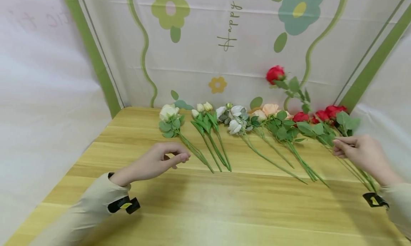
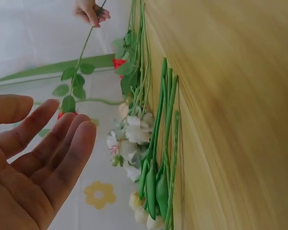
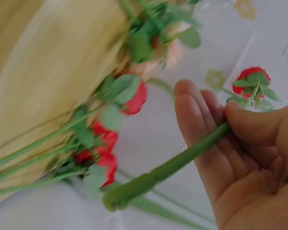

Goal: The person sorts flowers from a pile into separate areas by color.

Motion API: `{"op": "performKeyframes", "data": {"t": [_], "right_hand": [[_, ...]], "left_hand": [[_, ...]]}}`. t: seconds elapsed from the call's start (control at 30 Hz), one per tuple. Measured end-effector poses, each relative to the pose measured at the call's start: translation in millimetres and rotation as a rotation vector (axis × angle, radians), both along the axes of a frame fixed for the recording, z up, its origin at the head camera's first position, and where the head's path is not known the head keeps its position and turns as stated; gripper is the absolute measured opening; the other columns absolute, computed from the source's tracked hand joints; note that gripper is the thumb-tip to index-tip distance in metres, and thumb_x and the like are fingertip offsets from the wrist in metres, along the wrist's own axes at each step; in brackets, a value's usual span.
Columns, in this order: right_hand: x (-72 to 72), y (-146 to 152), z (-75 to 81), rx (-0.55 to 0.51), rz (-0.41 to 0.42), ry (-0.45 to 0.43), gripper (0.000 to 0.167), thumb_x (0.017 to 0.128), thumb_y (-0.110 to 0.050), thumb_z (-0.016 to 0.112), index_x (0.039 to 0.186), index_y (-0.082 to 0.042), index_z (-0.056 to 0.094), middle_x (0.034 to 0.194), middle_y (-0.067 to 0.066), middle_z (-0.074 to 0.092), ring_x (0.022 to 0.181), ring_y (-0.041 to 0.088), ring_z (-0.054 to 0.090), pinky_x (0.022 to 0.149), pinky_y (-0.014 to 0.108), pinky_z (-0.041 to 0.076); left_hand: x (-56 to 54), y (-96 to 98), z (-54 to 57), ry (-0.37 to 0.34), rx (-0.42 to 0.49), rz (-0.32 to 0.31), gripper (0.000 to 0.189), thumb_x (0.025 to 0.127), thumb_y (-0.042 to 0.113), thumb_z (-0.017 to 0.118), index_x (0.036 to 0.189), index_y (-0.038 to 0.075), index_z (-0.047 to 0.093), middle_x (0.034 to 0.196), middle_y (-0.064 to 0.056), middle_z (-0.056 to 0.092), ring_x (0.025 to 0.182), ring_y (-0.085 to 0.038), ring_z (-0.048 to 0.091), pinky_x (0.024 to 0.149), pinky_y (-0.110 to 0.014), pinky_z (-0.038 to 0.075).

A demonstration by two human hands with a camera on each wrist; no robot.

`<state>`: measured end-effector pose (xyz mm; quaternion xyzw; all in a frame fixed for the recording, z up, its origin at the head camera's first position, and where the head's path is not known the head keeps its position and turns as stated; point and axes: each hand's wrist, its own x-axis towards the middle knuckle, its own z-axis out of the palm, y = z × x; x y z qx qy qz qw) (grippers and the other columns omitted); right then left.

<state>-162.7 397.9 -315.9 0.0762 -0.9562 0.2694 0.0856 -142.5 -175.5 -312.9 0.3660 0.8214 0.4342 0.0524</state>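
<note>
A red rose (image 1: 275, 75) is held up by its green stem in my right hand (image 1: 363, 153), pinched between thumb and fingers. In the right wrist view the cut end of that stem (image 3: 153, 175) sticks out past the palm, with the bloom beyond the thumb. My left hand (image 1: 162, 160) hovers over the table with loosely bent fingers and nothing in them. Nearest to it lie white roses (image 1: 169, 113) and white tulips (image 1: 205, 108). More red roses (image 1: 334, 112) lie below and beside my right hand.
Along the back of the wooden table (image 1: 218, 210) also lie white flowers with greyish leaves (image 1: 236, 126) and peach roses (image 1: 270, 109), stems toward me. A printed cloth (image 1: 192, 60) hangs right behind the table's far edge.
</note>
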Motion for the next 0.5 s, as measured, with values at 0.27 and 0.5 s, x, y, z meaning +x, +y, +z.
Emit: {"op": "performKeyframes", "data": {"t": [0.27, 0.5], "right_hand": [[0.6, 46, -19.1, -0.005, -0.125, -0.061, 0.036, 0.104, -0.005, 0.047, 0.107, 0.03, 0.055, 0.075, 0.021, 0.068, 0.056, 0.01, 0.065, 0.052, 0.027, 0.054], [-3.2, 73, -24.9, -0.01, -0.14, -0.185, 0.035, 0.102, 0.0, 0.044, 0.103, 0.034, 0.053, 0.071, 0.019, 0.068, 0.058, 0.022, 0.068, 0.053, 0.033, 0.055]], "left_hand": [[-1.0, -13.0, 2.1, 0.016, -0.062, 0.035, 0.014, 0.103, 0.026, 0.056, 0.108, 0.024, 0.069, 0.1, 0.008, 0.066, 0.088, -0.012, 0.064, 0.069, -0.033, 0.056], [-0.1, -19.8, 4.0, 0.009, -0.096, 0.071, 0.013, 0.102, 0.028, 0.056, 0.106, 0.026, 0.069, 0.097, 0.009, 0.066, 0.086, -0.011, 0.064, 0.068, -0.034, 0.056]]}}
